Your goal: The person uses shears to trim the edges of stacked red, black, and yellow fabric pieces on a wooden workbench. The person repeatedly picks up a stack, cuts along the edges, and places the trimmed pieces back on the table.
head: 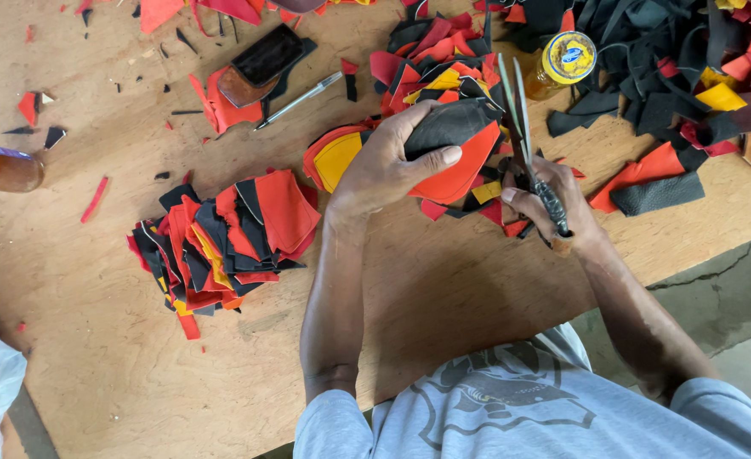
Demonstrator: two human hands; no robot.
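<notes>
My left hand [386,167] grips a stack of leather pieces [454,146], black on top and orange-red beneath, held just above the wooden table [443,289]. My right hand [547,204] is closed around the dark handles of a pair of scissors [520,119]. Its long blades point away from me, slightly apart, along the right edge of the held pieces. A yellow and red cut piece [335,157] lies under my left wrist.
A fanned pile of cut red, black and yellow pieces [222,238] lies at left. Scrap heaps [673,76] fill the far right around a yellow-lidded jar [566,58]. A pen [299,99], a dark block [261,64] and a brown bottle [1,170] lie beyond.
</notes>
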